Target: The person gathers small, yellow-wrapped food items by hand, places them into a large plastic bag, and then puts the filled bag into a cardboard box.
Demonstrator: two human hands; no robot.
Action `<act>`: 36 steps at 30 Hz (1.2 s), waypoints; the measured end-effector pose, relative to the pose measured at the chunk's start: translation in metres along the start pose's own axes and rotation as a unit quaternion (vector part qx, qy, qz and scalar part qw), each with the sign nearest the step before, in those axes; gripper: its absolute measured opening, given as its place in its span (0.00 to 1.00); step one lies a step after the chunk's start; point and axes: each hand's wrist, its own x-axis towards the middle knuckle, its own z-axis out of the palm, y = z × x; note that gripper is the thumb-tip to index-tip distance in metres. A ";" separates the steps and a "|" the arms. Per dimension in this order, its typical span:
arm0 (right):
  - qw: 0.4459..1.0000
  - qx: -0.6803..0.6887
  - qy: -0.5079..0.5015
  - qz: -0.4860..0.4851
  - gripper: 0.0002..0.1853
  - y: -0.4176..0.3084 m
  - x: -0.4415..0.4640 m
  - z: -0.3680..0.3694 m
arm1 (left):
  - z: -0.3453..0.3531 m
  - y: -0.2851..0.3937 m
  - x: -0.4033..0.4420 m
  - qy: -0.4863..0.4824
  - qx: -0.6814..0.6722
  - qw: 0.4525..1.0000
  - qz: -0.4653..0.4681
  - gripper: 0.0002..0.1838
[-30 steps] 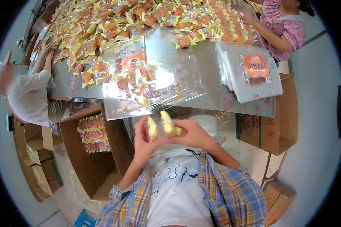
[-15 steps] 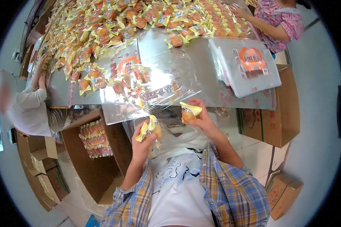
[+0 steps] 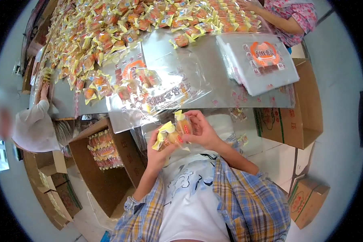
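Just in front of my chest, my left hand (image 3: 158, 152) is closed around small wrapped cakes (image 3: 165, 138) in clear film with pale yellow ends; how many it holds is partly hidden. My right hand (image 3: 203, 131) grips another wrapped cake (image 3: 184, 126) between thumb and fingers, right against those in my left hand. Beyond my hands, a clear printed plastic bag (image 3: 165, 97) lies at the table edge with several wrapped cakes (image 3: 135, 85) in it. A stack of printed plastic bags (image 3: 252, 76) rests to the right.
A large pile of wrapped cakes (image 3: 105, 36) covers the far table (image 3: 213, 60). An open carton (image 3: 125, 153) with packed bags (image 3: 105, 149) stands at lower left, another carton (image 3: 308, 109) at right. One co-worker (image 3: 38, 125) is at left, another (image 3: 288, 20) at upper right.
My right hand has moved left with its cake, bringing it against the cakes in my left hand. The left co-worker's arm has shifted at the table.
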 end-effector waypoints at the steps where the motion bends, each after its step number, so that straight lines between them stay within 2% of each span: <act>1: 1.000 0.009 0.000 -0.004 0.39 -0.001 0.000 0.000 | 0.006 0.007 0.000 0.031 0.011 0.999 -0.030 0.42; 5: 0.998 -0.014 -0.060 -0.029 0.38 0.006 -0.003 -0.005 | -0.004 0.012 0.005 0.031 0.018 0.999 0.006 0.42; 8: 0.994 -0.091 -0.055 -0.036 0.38 -0.003 -0.007 0.007 | -0.006 0.009 0.005 0.015 0.037 0.999 0.018 0.43; 11: 0.990 -0.107 -0.077 -0.057 0.42 -0.004 -0.003 0.008 | -0.005 0.006 0.006 0.018 0.040 0.999 0.030 0.44; 15: 0.958 -0.227 -0.088 -0.149 0.44 0.007 -0.002 -0.001 | -0.005 0.000 0.008 -0.001 0.031 0.996 0.086 0.43; 17: 0.938 -0.276 -0.080 -0.193 0.45 0.008 -0.002 -0.002 | 0.006 0.000 0.007 0.033 0.047 0.996 0.068 0.43; 19: 0.947 -0.268 -0.075 -0.158 0.44 -0.007 -0.003 0.003 | 0.017 0.007 0.006 0.069 0.044 0.996 0.035 0.41; 22: 0.961 -0.264 -0.031 -0.081 0.42 -0.024 -0.007 0.006 | 0.010 -0.001 0.007 0.051 -0.056 0.997 -0.004 0.39; 23: 0.963 -0.264 -0.009 -0.050 0.42 -0.027 -0.008 0.005 | 0.011 -0.002 0.007 0.055 -0.040 0.998 -0.003 0.38; 26: 0.929 -0.337 -0.010 -0.151 0.42 -0.015 -0.007 0.003 | 0.015 0.001 0.004 0.037 -0.052 0.998 -0.016 0.38; 29: 0.902 -0.372 -0.008 -0.220 0.46 -0.007 -0.011 0.004 | 0.019 0.003 0.004 0.064 -0.056 0.995 -0.049 0.37; 32: 0.887 -0.387 -0.028 -0.248 0.52 -0.024 -0.023 0.024 | 0.024 0.002 0.002 0.062 -0.071 0.994 -0.062 0.38; 35: 0.836 -0.482 -0.025 -0.260 0.57 -0.016 -0.029 0.029 | 0.037 0.004 -0.004 0.082 -0.071 0.993 -0.051 0.41; 36: 0.839 -0.476 -0.012 -0.263 0.57 -0.010 -0.030 0.031 | 0.036 0.004 -0.006 0.073 -0.101 0.991 -0.046 0.42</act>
